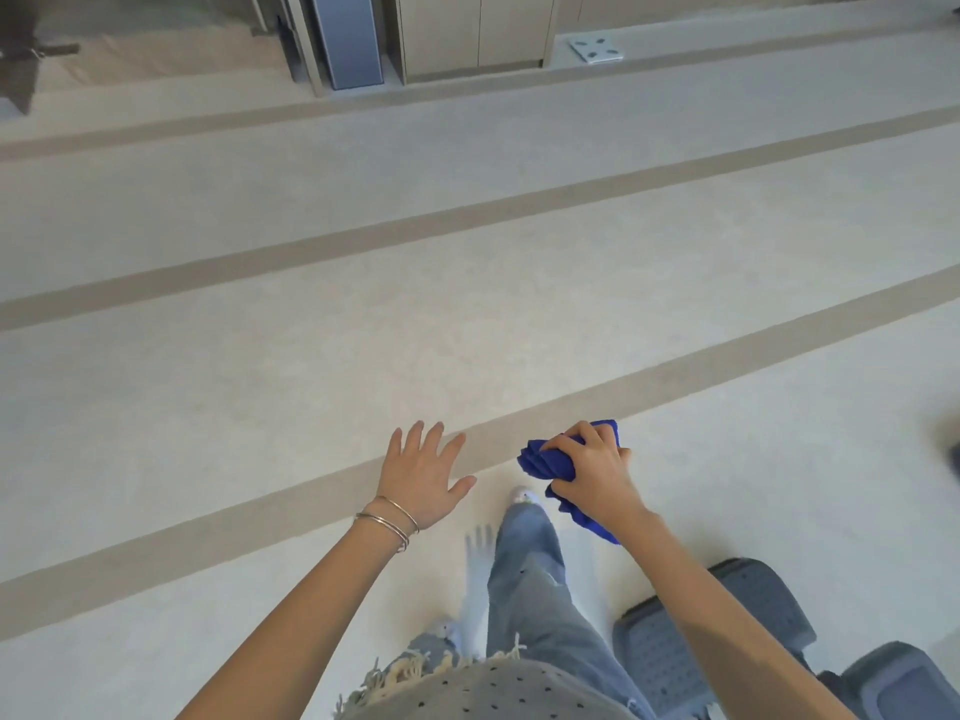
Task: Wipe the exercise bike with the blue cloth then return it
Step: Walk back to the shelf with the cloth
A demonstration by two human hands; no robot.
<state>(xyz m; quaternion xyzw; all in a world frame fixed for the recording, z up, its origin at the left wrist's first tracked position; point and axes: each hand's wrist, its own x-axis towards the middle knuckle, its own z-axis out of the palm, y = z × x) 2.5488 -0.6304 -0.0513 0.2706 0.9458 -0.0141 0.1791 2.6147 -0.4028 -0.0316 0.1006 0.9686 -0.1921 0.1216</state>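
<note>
The right hand (pixel 592 475) is gripping the blue cloth (pixel 545 459), fingers and thumb curling round a bunched wad of it, with a loose tail hanging below the wrist; the cloth is sitting in that hand above the pale striped floor (pixel 311 356), touching nothing else. The left hand (pixel 421 475) is holding nothing, its fingers spreading flat and apart, two thin bangles (pixel 389 519) sitting at the wrist. A leg in jeans (pixel 530 579) is showing between the arms, shoe (pixel 522 495) pointing forward, so the person is probably walking with the cloth. Some grey ribbed pads (pixel 675 652) are lying at the lower right, just beside the right forearm; they may belong to the bike, but I cannot tell, and no other part of a bike is showing. Whether this is the walk to the wiping or the walk back to return the cloth is not clear from here.

To carry it well, the grip should be staying firm enough that the folds are not slipping out; gathering in the hanging tail would be helping, since it could be snagging on the grey pads; the free hand is well placed for balance or for steadying the machine.
</note>
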